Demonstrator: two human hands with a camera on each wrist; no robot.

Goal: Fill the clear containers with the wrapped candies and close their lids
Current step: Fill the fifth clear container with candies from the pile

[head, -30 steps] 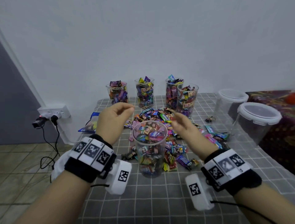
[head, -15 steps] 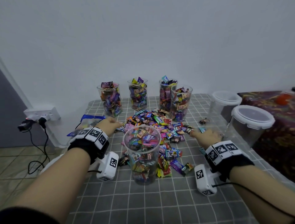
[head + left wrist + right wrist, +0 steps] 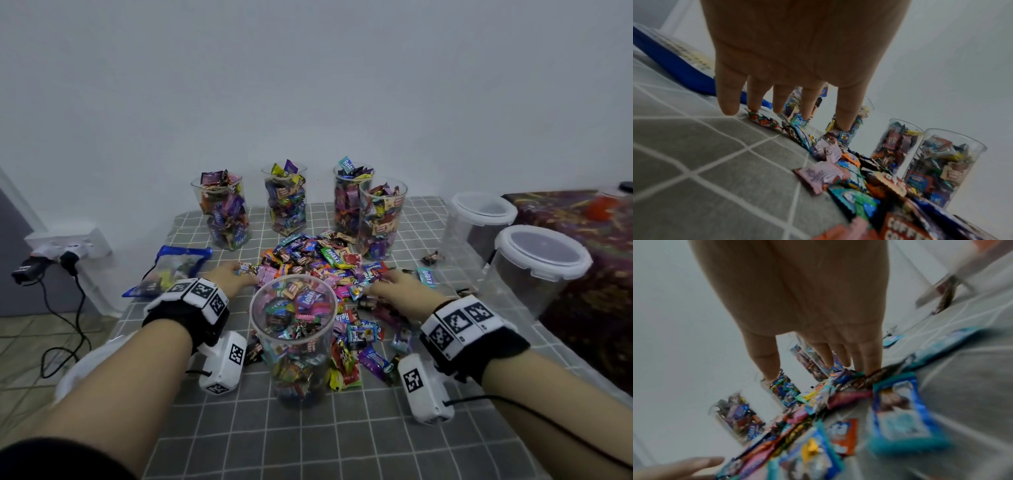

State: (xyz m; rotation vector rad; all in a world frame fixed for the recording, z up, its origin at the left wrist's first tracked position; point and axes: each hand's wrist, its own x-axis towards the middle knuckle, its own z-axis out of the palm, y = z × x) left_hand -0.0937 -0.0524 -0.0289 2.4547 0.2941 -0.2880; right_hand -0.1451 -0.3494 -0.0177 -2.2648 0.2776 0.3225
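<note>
Your 2 hands, left hand (image 3: 228,277) and right hand (image 3: 397,287), have dropped onto the candy pile (image 3: 318,263), fingers (image 3: 729,104) spread and grasping nothing yet: another scoop for the near container (image 3: 293,337).

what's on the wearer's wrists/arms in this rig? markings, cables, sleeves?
Both forearms are bare. Each wrist carries a black band topped with white blocks bearing square black-and-white markers: left wrist band, right wrist band. A white camera housing with its own marker hangs under each wrist: left housing, right housing. A thin black cable runs back from the right housing. A dark sleeve edge shows at lower left.
</note>
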